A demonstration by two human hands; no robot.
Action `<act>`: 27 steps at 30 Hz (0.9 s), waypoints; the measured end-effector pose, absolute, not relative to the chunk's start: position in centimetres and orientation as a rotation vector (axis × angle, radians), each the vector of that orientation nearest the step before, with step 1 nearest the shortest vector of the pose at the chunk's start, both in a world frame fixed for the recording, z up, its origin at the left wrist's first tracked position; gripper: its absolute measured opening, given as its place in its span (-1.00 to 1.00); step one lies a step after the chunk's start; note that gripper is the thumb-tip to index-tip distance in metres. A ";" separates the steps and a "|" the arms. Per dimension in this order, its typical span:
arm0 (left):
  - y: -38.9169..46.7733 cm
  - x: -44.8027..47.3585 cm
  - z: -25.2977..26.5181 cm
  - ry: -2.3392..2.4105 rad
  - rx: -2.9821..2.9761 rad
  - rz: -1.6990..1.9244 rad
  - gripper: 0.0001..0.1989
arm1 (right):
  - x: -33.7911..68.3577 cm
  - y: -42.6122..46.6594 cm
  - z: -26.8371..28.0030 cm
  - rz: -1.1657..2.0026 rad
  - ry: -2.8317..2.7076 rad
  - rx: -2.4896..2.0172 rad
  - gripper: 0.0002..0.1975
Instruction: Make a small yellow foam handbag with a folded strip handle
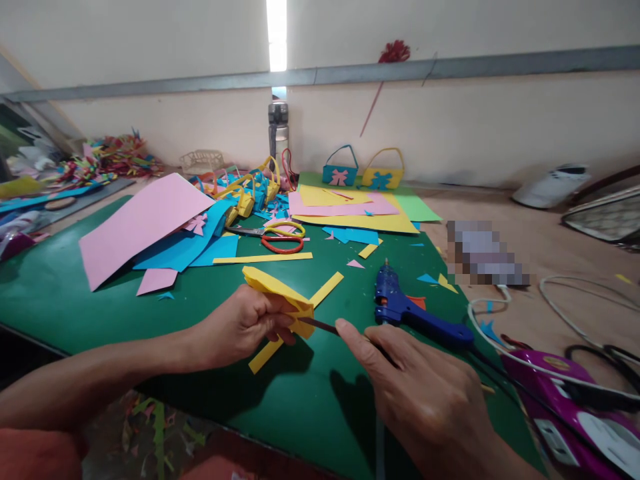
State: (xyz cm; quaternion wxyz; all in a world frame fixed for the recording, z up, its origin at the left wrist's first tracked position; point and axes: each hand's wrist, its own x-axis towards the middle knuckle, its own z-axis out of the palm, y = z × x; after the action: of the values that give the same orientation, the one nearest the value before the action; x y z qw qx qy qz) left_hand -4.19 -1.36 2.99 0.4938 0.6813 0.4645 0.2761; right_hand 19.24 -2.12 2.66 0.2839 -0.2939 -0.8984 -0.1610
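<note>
Over the near part of the green work surface, my left hand (253, 317) is closed around a folded yellow foam piece (280, 285), pinching it by its lower side. A thin, dark, blade-like tool (323, 325) is gripped in my right hand (425, 380), index finger stretched along it. The tool's tip meets the right end of the folded piece; whether it goes inside cannot be made out. Beneath the piece lies a yellow strip (327, 289), its middle hidden by my left hand. A blue glue gun (400, 307) rests just beyond my right hand.
Scissors (283, 238) and another yellow strip (263, 259) lie farther back. Pink sheet (145, 227) and stacked coloured sheets (350, 207) flank several small foam bags (250, 193). Two bags (340, 175) stand by the wall. Cables and a purple device (565, 400) are at right.
</note>
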 end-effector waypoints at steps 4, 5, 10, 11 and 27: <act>-1.2 -4.5 3.4 1.205 1.625 0.861 -0.77 | 19.9 -1.7 3.2 -0.485 -2.394 -0.878 -0.64; -1.1 -4.5 3.5 1.223 1.587 0.909 -0.78 | 20.0 -1.6 3.3 -0.526 -2.388 -0.926 -0.66; -0.7 -5.0 3.8 1.244 1.471 1.008 -0.81 | 21.2 -1.7 2.6 -0.808 -2.366 -1.210 -0.75; -0.6 -5.1 3.8 1.231 1.443 1.005 -0.81 | 21.5 -1.9 2.4 -0.860 -2.376 -1.261 -0.75; -0.2 -6.1 3.5 0.982 1.154 1.138 -0.64 | 16.4 -1.4 3.9 -1.193 -2.807 -1.031 -0.75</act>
State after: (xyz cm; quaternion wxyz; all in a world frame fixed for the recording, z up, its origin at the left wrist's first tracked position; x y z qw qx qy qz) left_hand -6.07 -0.22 3.55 0.5837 0.4946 0.4209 0.4874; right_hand 16.40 -1.39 3.92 -0.0392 -0.3201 -0.8712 -0.3702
